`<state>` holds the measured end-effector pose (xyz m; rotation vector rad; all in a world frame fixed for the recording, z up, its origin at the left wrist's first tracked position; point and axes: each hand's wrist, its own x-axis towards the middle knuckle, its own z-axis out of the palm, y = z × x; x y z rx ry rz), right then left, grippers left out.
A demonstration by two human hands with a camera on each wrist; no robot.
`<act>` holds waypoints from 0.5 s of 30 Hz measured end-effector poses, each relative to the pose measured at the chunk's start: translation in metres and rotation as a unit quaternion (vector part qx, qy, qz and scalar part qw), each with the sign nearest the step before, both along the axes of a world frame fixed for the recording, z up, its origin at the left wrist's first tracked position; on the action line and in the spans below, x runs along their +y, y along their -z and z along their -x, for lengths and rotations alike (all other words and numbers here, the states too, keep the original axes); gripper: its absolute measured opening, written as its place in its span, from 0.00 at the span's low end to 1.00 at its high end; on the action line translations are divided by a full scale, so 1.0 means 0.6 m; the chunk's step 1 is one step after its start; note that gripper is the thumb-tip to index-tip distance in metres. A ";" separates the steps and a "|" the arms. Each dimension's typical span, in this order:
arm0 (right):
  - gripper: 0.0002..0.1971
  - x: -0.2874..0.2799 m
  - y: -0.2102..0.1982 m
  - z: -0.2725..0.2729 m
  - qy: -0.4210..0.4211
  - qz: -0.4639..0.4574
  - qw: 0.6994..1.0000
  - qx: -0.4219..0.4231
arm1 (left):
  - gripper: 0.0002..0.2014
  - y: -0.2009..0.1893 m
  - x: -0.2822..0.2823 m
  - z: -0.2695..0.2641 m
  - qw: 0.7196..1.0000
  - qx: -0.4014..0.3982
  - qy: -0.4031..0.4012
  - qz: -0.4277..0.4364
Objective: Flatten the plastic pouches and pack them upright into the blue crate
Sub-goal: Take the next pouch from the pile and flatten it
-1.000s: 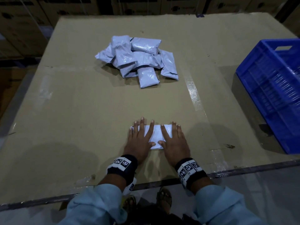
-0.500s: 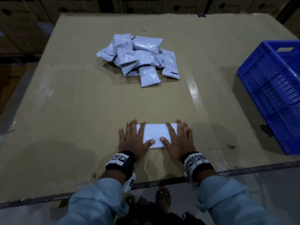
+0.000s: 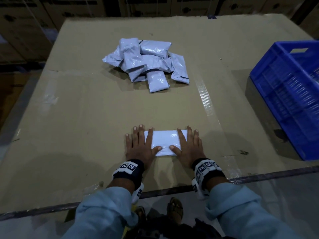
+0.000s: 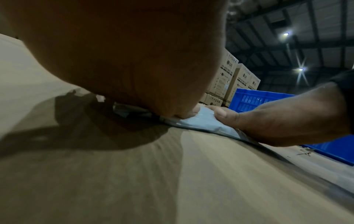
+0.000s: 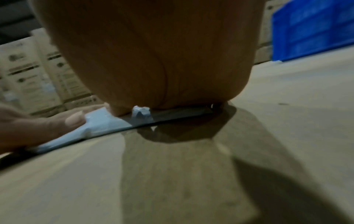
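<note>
Both hands flat on pouch | left hand, right hand spread wider apart

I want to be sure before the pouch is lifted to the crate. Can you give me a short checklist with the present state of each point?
1. Both hands flat on the pouch: ok; left hand and right hand press its two ends with straight fingers.
2. Pouch pressed flat: ok, it looks thin at its near edge in the left wrist view.
3. Way to the blue crate: ok, only bare cardboard lies between.
4. Room inside the crate: cannot tell, its floor is mostly out of view.
5. Pile of pouches out of the way: ok, it lies farther back.
</note>
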<state>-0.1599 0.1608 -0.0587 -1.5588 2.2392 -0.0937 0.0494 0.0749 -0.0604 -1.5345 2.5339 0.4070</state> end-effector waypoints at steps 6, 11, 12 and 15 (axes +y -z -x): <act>0.47 0.000 -0.005 0.018 0.012 -0.049 0.999 0.017 | 0.40 -0.014 0.014 0.012 0.994 0.011 0.060 0.092; 0.42 0.003 -0.005 -0.003 -0.075 0.069 0.991 0.088 | 0.44 -0.020 0.030 0.024 0.988 0.018 0.148 0.041; 0.40 0.006 -0.005 -0.002 -0.077 0.052 0.991 0.091 | 0.42 -0.020 0.029 0.019 0.990 0.010 0.139 0.029; 0.40 0.012 -0.005 0.010 -0.058 0.037 0.995 0.073 | 0.34 -0.030 0.022 0.007 0.997 0.004 0.082 -0.006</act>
